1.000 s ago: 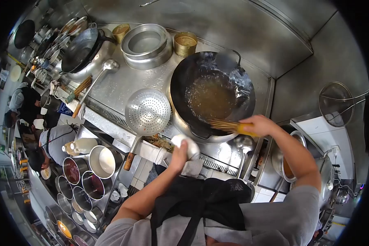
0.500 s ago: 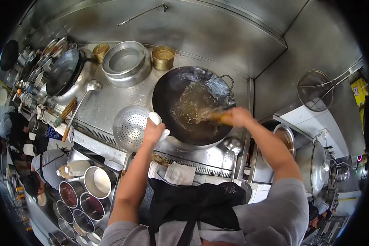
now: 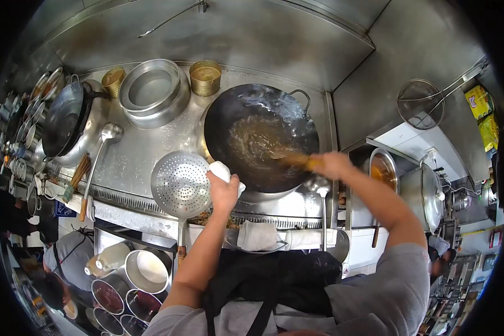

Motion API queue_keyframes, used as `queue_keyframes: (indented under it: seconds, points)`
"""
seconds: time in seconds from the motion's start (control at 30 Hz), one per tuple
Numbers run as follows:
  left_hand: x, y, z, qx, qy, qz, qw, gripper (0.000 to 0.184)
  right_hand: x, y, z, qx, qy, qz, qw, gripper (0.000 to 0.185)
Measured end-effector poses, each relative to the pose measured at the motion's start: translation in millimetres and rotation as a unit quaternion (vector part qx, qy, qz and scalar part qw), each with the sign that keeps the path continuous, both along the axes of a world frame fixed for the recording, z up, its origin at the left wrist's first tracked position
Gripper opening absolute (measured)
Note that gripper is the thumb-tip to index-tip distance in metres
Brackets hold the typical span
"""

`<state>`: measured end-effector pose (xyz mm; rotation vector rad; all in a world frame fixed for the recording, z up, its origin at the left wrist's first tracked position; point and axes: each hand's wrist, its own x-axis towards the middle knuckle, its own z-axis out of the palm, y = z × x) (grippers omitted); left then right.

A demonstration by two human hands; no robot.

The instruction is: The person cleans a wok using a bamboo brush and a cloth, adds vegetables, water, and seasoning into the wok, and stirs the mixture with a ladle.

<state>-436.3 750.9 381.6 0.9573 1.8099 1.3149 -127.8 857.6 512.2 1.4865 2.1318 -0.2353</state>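
A stainless-steel counter (image 3: 134, 162) spanned the kitchen station, with a large black wok (image 3: 221, 120) set at its middle right, a shallow pool of brownish liquid (image 3: 257, 134) inside. At far left, dark woks (image 3: 56, 123) leaned against a big metal pot (image 3: 95, 131), while a lidded pot (image 3: 428, 196) stood at right beside a bowl (image 3: 372, 168) of orange liquid. Stacked round pans (image 3: 176, 103) sat left of the wok between two brass-colored tins (image 3: 205, 79). Deep pots (image 3: 109, 294) of red and white contents were grouped at near left, close to a co-worker's gray shirt (image 3: 67, 255).

A perforated skimmer (image 3: 181, 182) lay just beside the wok's near left side, its handle toward the person. One ladle (image 3: 111, 132) rested farther left; another (image 3: 317, 183) lay by the wok's near right side. The person's right hand (image 3: 335, 166) was wrapped around the handle of a brush (image 3: 305, 162), its blurred bristles inside the wok. The left hand (image 3: 224, 191) clutched a bunched white cloth (image 3: 220, 170) at the near left rim; whether it also gripped the wok could not be told.
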Motion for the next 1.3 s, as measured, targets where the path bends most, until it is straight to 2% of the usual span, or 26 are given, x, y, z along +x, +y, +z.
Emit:
queue_keyframes:
  seconds: [0.07, 0.13, 0.17, 0.23, 0.33, 0.4, 0.47, 0.53, 0.6, 0.67, 0.7, 0.73, 0.8, 0.83, 0.87, 0.9, 0.93, 0.97, 1.03, 1.1, 1.13, 1.2, 1.23, 1.27, 1.3]
  points:
    - [-2.9, 2.9, -8.2, -0.03, 0.033, -0.019, 0.999, 0.063, 8.6, 50.1, -24.0, 0.12, 0.026, -0.047, 0.991, 0.047]
    - [-5.4, 2.7, -19.5, -0.018, 0.029, -0.025, 0.999, 0.063, -33.5, 92.0, -68.3, 0.143, 0.078, -0.124, 0.979, 0.054]
    - [-5.1, 3.0, -21.4, -0.006, 0.024, -0.027, 0.999, 0.064, -69.2, 92.8, -93.7, 0.147, 0.086, -0.184, 0.968, 0.051]
    - [-4.7, -2.1, -9.1, -0.01, 0.025, -0.032, 0.999, 0.064, -124.1, 64.9, -148.2, 0.164, 0.207, -0.217, 0.94, 0.052]
    - [-2.7, -6.8, -5.4, -0.007, 0.04, -0.036, 0.999, 0.066, -139.9, 8.0, -139.7, 0.128, 0.275, -0.213, 0.929, 0.055]
    - [-2.6, -6.9, 16.0, -0.059, -0.008, -0.031, 0.998, 0.064, -101.2, -8.9, -118.6, 0.098, 0.262, -0.04, 0.959, 0.053]
    - [-3.1, -2.6, 3.9, -0.053, 0.026, -0.039, 0.998, 0.065, -53.6, -25.1, -59.2, 0.002, 0.125, -0.002, 0.992, 0.053]
    - [-5.5, -3.0, -1.7, -0.055, 0.064, -0.039, 0.996, 0.066, -1.5, -5.8, -21.5, 0.001, 0.008, 0.055, 0.998, 0.051]
    - [-3.2, 1.2, -2.0, -0.082, 0.107, -0.018, 0.991, 0.065, 25.7, 49.7, -3.5, 0.066, -0.061, 0.033, 0.995, 0.047]
    - [-7.6, 2.5, -12.8, -0.059, 0.094, -0.03, 0.993, 0.061, 25.1, 123.0, -51.4, 0.244, 0.065, 0.084, 0.964, 0.042]
    - [-8.1, 3.4, -19.1, -0.03, 0.073, -0.043, 0.996, 0.058, -20.6, 135.3, -62.7, 0.184, 0.077, -0.037, 0.979, 0.04]
    - [-10.8, 7.4, -24.7, -0.034, 0.076, -0.04, 0.996, 0.058, -62.1, 125.8, -69.4, 0.169, 0.103, -0.02, 0.98, 0.04]
    - [-17.7, 16.0, -27.9, -0.067, -0.172, -0.117, 0.976, 0.039, -117.8, 83.2, -113.9, 0.163, 0.233, -0.126, 0.95, 0.045]
    - [-8.7, 13.8, -1.9, -0.068, -0.174, -0.058, 0.981, 0.028, -127.7, 58.7, -123.5, 0.138, 0.261, -0.123, 0.948, 0.046]
    - [-8.2, 17.4, -9.0, -0.068, -0.17, -0.06, 0.981, 0.028, -129.4, 40.2, -129.2, 0.111, 0.286, -0.122, 0.944, 0.048]
    - [-8.1, 18.2, -29.5, -0.025, -0.119, -0.051, 0.991, 0.027, -118.6, 24.4, -123.7, 0.107, 0.288, -0.127, 0.943, 0.048]
    - [-7.2, 14.2, -42.0, 0.018, -0.069, -0.043, 0.997, 0.027, -99.9, 6.7, -105.4, 0.066, 0.266, -0.067, 0.959, 0.047]
    - [6.3, 3.1, -9.9, 0.026, -0.065, -0.002, 0.998, 0.024, -82.7, -5.5, -81.8, 0.027, 0.244, -0.002, 0.969, 0.047]
    - [5.5, -3.3, -22.7, 0.009, -0.06, -0.01, 0.998, 0.025, -48.7, -22.2, -31.6, -0.027, 0.138, 0.039, 0.989, 0.042]
    - [3.9, -5.6, -20.3, -0.031, -0.054, -0.032, 0.998, 0.031, -18.0, -9.6, -6.5, -0.03, 0.103, 0.067, 0.992, 0.045]
    - [1.1, -0.2, -20.3, -0.025, -0.054, -0.025, 0.998, 0.031, -14.6, 5.6, -7.1, 0.014, 0.093, 0.06, 0.994, 0.043]
    - [-0.7, 0.4, -24.0, -0.05, -0.124, -0.053, 0.99, 0.033, -38.5, 40.2, -21.7, 0.014, 0.094, -0.007, 0.995, 0.041]
    - [-0.8, -1.6, -9.9, -0.042, -0.166, -0.072, 0.983, 0.032, -53.6, 50.9, -35.1, 0.014, 0.145, -0.054, 0.988, 0.043]
    - [-2.6, -0.4, -22.2, -0.04, -0.167, -0.073, 0.982, 0.032, -68.8, 57.5, -50.3, 0.016, 0.193, -0.1, 0.976, 0.046]
    - [-8.0, 7.3, -43.6, -0.025, -0.096, -0.047, 0.994, 0.032, -83.5, 48.4, -66.4, 0.07, 0.222, -0.104, 0.967, 0.043]
